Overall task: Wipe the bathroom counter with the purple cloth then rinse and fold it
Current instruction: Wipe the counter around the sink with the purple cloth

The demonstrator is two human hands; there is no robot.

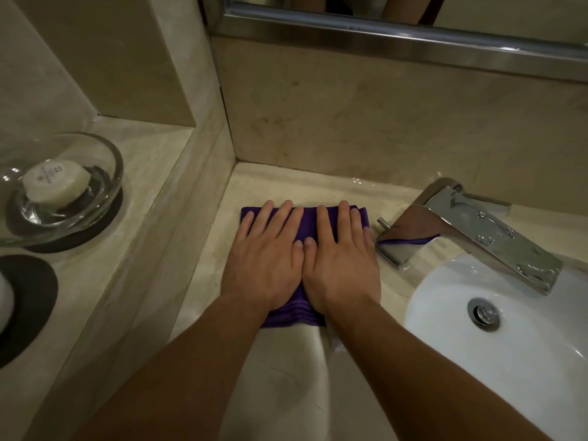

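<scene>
The purple cloth [306,223] lies folded into a flat rectangle on the beige marble counter [286,361], in the corner left of the tap. My left hand [266,256] lies flat on its left half, fingers straight. Beside it my right hand [342,257] presses flat on the right half; the thumbs touch in the middle. Only the cloth's far edge, a strip between the hands and its near edge show.
A wet chrome tap [477,232] stands right of the cloth, over a white basin [445,313] with a chrome drain [483,313]. On a raised ledge at left sits a glass dish [105,160] holding a wrapped soap [55,183]. A mirror frame [381,33] runs above the backsplash.
</scene>
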